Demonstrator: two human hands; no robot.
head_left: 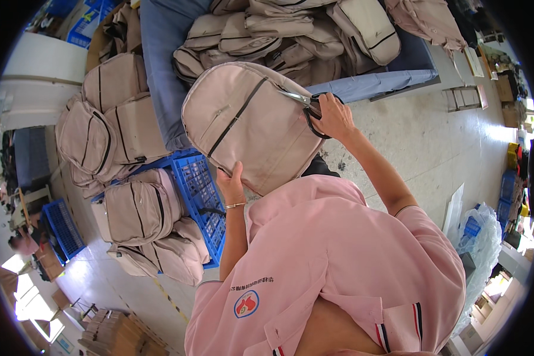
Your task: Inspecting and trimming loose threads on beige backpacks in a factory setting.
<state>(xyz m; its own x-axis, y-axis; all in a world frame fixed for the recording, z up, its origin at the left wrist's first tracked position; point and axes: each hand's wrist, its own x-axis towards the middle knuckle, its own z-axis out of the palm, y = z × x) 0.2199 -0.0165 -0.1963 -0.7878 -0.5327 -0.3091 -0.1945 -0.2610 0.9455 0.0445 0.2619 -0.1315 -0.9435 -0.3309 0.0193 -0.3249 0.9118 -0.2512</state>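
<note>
A beige backpack (261, 127) with a dark zipper running across its front hangs in front of me. My left hand (231, 185) grips its lower left edge, thumb on the front face. In my right hand (333, 118) is a pair of scissors (302, 99) with black handles, fingers wrapped round the loops. The metal blades lie against the backpack's right side, near its edge. Whether the blades touch a thread there is too small to tell.
Beyond the backpack stands a large blue fabric bin (385, 80) heaped with similar backpacks (267, 35). More backpacks (121, 118) pile up at the left, some on a blue plastic crate (199, 190). Clear plastic wrap (486, 237) sits at the right. Flattened cardboard (118, 335) lies lower left.
</note>
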